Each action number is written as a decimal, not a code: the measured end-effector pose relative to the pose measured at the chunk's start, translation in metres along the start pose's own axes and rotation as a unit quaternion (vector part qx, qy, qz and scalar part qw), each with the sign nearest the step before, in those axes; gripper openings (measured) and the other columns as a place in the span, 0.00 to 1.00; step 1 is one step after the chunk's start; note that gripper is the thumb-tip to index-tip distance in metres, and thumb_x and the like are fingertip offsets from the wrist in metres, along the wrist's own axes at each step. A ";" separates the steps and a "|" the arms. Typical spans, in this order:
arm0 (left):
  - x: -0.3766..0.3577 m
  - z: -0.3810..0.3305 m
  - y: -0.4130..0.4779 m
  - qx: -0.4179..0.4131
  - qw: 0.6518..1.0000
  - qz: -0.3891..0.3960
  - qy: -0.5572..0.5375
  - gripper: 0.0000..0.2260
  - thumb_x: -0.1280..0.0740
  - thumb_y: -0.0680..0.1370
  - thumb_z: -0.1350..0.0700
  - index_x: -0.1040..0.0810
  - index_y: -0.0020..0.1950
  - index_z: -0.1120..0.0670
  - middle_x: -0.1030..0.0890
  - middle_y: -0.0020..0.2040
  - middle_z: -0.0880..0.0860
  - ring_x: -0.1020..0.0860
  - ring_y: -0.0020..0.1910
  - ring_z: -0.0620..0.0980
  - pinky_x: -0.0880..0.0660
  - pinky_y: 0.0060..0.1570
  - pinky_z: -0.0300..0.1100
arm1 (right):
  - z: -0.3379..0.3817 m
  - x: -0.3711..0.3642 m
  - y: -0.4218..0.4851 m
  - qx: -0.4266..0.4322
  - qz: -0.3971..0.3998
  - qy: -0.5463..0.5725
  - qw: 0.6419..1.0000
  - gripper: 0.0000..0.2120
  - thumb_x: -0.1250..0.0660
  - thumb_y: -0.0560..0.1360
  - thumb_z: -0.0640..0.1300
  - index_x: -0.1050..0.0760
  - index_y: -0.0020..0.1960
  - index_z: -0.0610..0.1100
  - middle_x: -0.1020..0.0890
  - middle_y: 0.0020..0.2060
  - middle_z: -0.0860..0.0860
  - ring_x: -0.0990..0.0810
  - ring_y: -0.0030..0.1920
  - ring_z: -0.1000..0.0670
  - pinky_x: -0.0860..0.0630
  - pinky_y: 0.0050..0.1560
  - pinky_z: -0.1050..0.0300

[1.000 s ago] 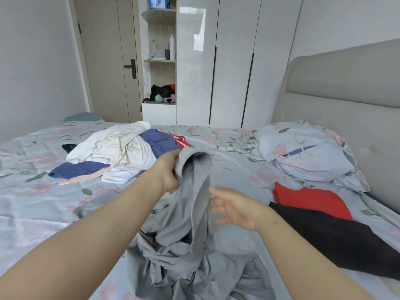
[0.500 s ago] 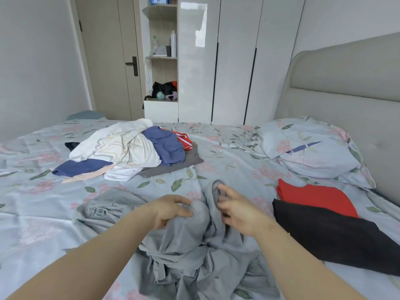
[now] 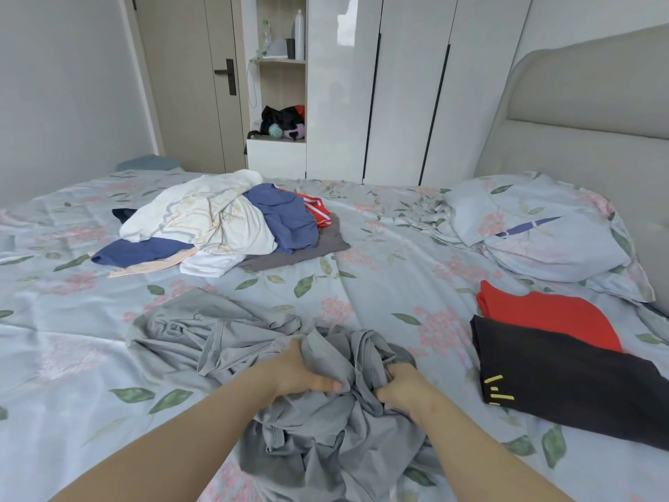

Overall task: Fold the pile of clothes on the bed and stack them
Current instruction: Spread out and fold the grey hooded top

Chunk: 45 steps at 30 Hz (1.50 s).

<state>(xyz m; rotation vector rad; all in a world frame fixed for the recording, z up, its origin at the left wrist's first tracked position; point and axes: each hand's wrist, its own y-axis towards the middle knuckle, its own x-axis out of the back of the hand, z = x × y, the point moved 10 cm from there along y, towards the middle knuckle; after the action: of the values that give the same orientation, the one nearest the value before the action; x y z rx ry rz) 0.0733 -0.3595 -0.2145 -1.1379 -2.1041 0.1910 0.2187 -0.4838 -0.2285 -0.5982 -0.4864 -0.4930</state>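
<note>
Close in: grey garment (image 3: 224, 331) lies crumpled on the bed (image 3: 72, 356), bunched in front of both forearms. Left grip (image 3: 300, 371) is closed on a handful of it, thumb laid along the cloth. Right grip (image 3: 402, 384) is curled into a twisted ridge just beside.

Risk, as I judge it: the cloth is wound on itself and I cannot tell sleeves from hem. Pulling the two handfuls apart may tighten the twist rather than open it. It may also lift the wrong layer, so the fold starts crooked. The loose end trailing left could drag and rumple the sheet.

To the right, near: black folded piece (image 3: 564, 389) overlaps a red one (image 3: 550, 317). A wide shake-out could knock that stack askew.

Farther off: unfolded pile (image 3: 217, 226), well apart, several pieces yet to do
</note>
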 end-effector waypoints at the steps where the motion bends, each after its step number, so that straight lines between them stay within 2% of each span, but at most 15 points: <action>1: -0.005 0.002 0.002 -0.001 0.998 0.002 0.061 0.54 0.22 0.59 0.41 0.49 0.75 0.52 0.25 0.62 0.51 0.26 0.62 0.52 0.27 0.58 0.44 | 0.005 0.001 0.000 0.017 -0.006 -0.008 1.000 0.08 0.35 0.73 0.34 0.21 0.48 0.42 0.19 0.44 0.46 0.23 0.47 0.47 0.25 0.50 0.56; 4: -0.007 0.005 0.009 -0.019 0.978 -0.022 0.207 0.37 0.26 0.67 0.43 0.36 0.70 0.53 0.23 0.59 0.51 0.25 0.61 0.53 0.28 0.60 0.47 | 0.024 0.003 -0.003 0.080 -0.009 0.052 0.995 0.09 0.38 0.77 0.39 0.23 0.50 0.51 0.20 0.47 0.52 0.22 0.52 0.48 0.25 0.55 0.54; 7: -0.002 -0.007 0.003 -0.036 0.979 -0.008 0.199 0.13 0.30 0.73 0.50 0.22 0.55 0.54 0.19 0.56 0.55 0.23 0.52 0.51 0.27 0.52 0.41 | 0.034 0.009 -0.008 0.080 -0.011 0.198 0.977 0.09 0.39 0.80 0.42 0.28 0.59 0.47 0.21 0.55 0.48 0.22 0.56 0.48 0.24 0.55 0.55; 11: 0.035 -0.038 -0.012 -0.031 0.996 -0.009 -0.077 0.12 0.30 0.75 0.57 0.22 0.58 0.56 0.20 0.56 0.59 0.22 0.56 0.56 0.25 0.56 0.47 | 0.056 0.035 -0.015 0.068 -0.050 0.300 0.950 0.17 0.39 0.80 0.46 0.32 0.65 0.40 0.23 0.60 0.43 0.22 0.58 0.44 0.25 0.60 0.46; 14: 0.065 -0.086 -0.031 -0.068 0.981 -0.015 -0.183 0.17 0.25 0.70 0.54 0.21 0.56 0.57 0.18 0.52 0.58 0.20 0.52 0.56 0.24 0.58 0.51 | 0.093 0.070 -0.031 0.107 -0.074 0.351 0.927 0.08 0.39 0.80 0.44 0.28 0.57 0.42 0.19 0.50 0.45 0.20 0.47 0.46 0.23 0.50 0.51; 16: 0.080 -0.128 -0.048 -0.118 0.963 -0.010 -0.244 0.10 0.29 0.74 0.59 0.20 0.55 0.59 0.17 0.48 0.57 0.19 0.46 0.54 0.23 0.54 0.48 | 0.121 0.102 -0.048 0.137 -0.097 0.407 0.898 0.03 0.39 0.80 0.43 0.27 0.50 0.44 0.19 0.44 0.48 0.20 0.42 0.49 0.23 0.44 0.54; 21: 0.113 -0.231 -0.104 -0.241 0.926 -0.024 -0.291 0.03 0.34 0.77 0.59 0.21 0.48 0.56 0.16 0.37 0.52 0.19 0.37 0.47 0.20 0.41 0.40 | 0.183 0.193 -0.102 0.231 -0.172 0.499 0.818 0.18 0.39 0.80 0.43 0.34 0.68 0.39 0.21 0.58 0.42 0.19 0.48 0.47 0.19 0.33 0.60; 24: 0.129 -0.289 -0.146 -0.315 0.900 -0.029 -0.301 0.04 0.35 0.78 0.61 0.21 0.49 0.59 0.17 0.40 0.55 0.19 0.38 0.50 0.20 0.43 0.43 | 0.223 0.242 -0.159 0.319 -0.216 0.502 0.774 0.11 0.41 0.81 0.42 0.31 0.61 0.39 0.21 0.46 0.44 0.20 0.40 0.50 0.20 0.33 0.60; 28: 0.152 -0.351 -0.206 -0.411 0.852 -0.044 -0.321 0.05 0.35 0.79 0.62 0.22 0.44 0.58 0.18 0.33 0.53 0.20 0.32 0.47 0.21 0.35 0.38 | 0.268 0.295 -0.246 0.434 -0.295 0.452 0.722 0.04 0.41 0.81 0.40 0.31 0.47 0.44 0.22 0.42 0.47 0.21 0.41 0.50 0.21 0.44 0.54; 30: 0.162 -0.362 -0.223 -0.438 0.849 -0.075 -0.287 0.02 0.33 0.78 0.60 0.21 0.46 0.57 0.18 0.37 0.52 0.19 0.35 0.46 0.21 0.36 0.37 | 0.278 0.309 -0.270 0.445 -0.341 0.371 0.740 0.07 0.39 0.79 0.42 0.30 0.42 0.47 0.23 0.39 0.50 0.23 0.41 0.50 0.23 0.45 0.54; 34: 0.167 -0.338 -0.205 -0.351 0.919 -0.143 -0.108 0.05 0.28 0.73 0.60 0.20 0.48 0.57 0.17 0.42 0.53 0.20 0.41 0.49 0.21 0.43 0.40 | 0.262 0.306 -0.259 0.362 -0.361 0.198 0.836 0.08 0.35 0.77 0.42 0.30 0.41 0.43 0.26 0.36 0.47 0.28 0.38 0.50 0.32 0.37 0.60; 39: 0.158 -0.304 -0.180 -0.272 0.941 -0.077 -0.187 0.04 0.29 0.72 0.65 0.21 0.43 0.58 0.17 0.31 0.53 0.19 0.29 0.48 0.20 0.35 0.44 | 0.226 0.284 -0.222 0.299 -0.301 0.200 0.883 0.14 0.37 0.79 0.40 0.33 0.35 0.44 0.27 0.32 0.48 0.28 0.29 0.53 0.34 0.21 0.70; 42: 0.169 -0.308 -0.181 -0.321 0.885 -0.081 -0.326 0.05 0.31 0.74 0.66 0.21 0.47 0.57 0.17 0.33 0.53 0.18 0.31 0.47 0.19 0.34 0.42 | 0.223 0.294 -0.221 0.316 -0.297 0.300 0.850 0.04 0.37 0.79 0.44 0.28 0.48 0.43 0.23 0.40 0.46 0.22 0.35 0.52 0.29 0.29 0.67; 44: 0.180 -0.304 -0.172 -0.341 0.849 -0.100 -0.391 0.08 0.32 0.75 0.64 0.21 0.52 0.57 0.16 0.39 0.53 0.17 0.35 0.48 0.19 0.37 0.42 | 0.218 0.299 -0.209 0.312 -0.284 0.339 0.841 0.10 0.38 0.79 0.49 0.29 0.57 0.45 0.21 0.49 0.48 0.22 0.47 0.48 0.27 0.42 0.59; 45: 0.172 -0.297 -0.162 -0.321 0.867 -0.089 -0.371 0.09 0.32 0.76 0.63 0.22 0.55 0.57 0.16 0.43 0.55 0.17 0.38 0.49 0.19 0.41 0.43 | 0.211 0.293 -0.196 0.290 -0.267 0.342 0.853 0.14 0.38 0.79 0.51 0.30 0.61 0.46 0.21 0.53 0.50 0.22 0.50 0.48 0.27 0.48 0.56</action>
<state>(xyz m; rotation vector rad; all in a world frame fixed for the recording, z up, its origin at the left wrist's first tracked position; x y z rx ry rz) 0.1008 -0.3815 0.1631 -1.3653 -3.0962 -0.2265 0.2754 -0.5774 0.1674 0.3319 -0.0822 -0.9918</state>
